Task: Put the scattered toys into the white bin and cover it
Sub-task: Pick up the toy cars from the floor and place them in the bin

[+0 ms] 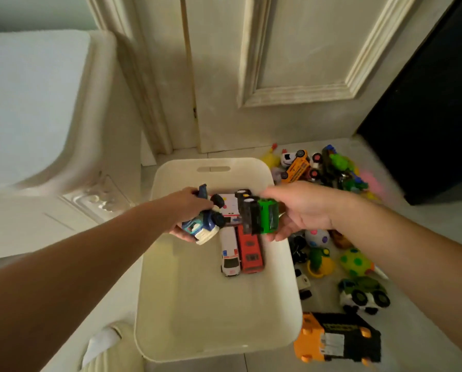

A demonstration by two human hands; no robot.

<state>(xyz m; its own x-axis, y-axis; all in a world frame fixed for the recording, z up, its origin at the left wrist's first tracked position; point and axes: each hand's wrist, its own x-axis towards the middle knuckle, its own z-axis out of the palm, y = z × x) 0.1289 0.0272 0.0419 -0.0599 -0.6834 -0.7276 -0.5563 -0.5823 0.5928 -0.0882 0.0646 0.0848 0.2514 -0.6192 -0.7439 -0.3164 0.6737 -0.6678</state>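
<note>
1. One orange-and-black truck [337, 336] lies on its side on the floor [425, 264], just outside the near right corner of the white bin [211, 312]. It is not yet picked up.
2. Most of the bin's near half is bare, so the job looks to be in its early stage.
3. Several toys wait on the floor along the bin's right edge. Among them are a green-and-white truck [364, 295], a green spotted toy [356, 261], a yellow-and-green toy [318, 261] and a spotted ball [317, 237].
4. Two vehicles already lie side by side inside the bin, towards its right wall: a white ambulance [229, 253] and a red bus [250, 251]. A third white vehicle [229, 208] shows beyond them, partly hidden by the hands.
5. Both hands hang over the far half of the bin, each with a toy.
   - The left hand [189, 208] has its fingers curled round a blue-and-white truck [201, 226].
   - The right hand [302, 210] grips a green-and-black truck [262, 216] between thumb and fingers.
   - Both toys are above the bin's floor and seem about to be set down or dropped in.
6. A further heap sits on the floor beyond the bin's far right corner, near the door [291, 49]. It includes an orange bus [297, 166] and blurred green pieces that cannot be told apart.
7. No lid can be made out in this view, so covering the bin is still to come. By this reckoning well under half the toys are in.
</note>
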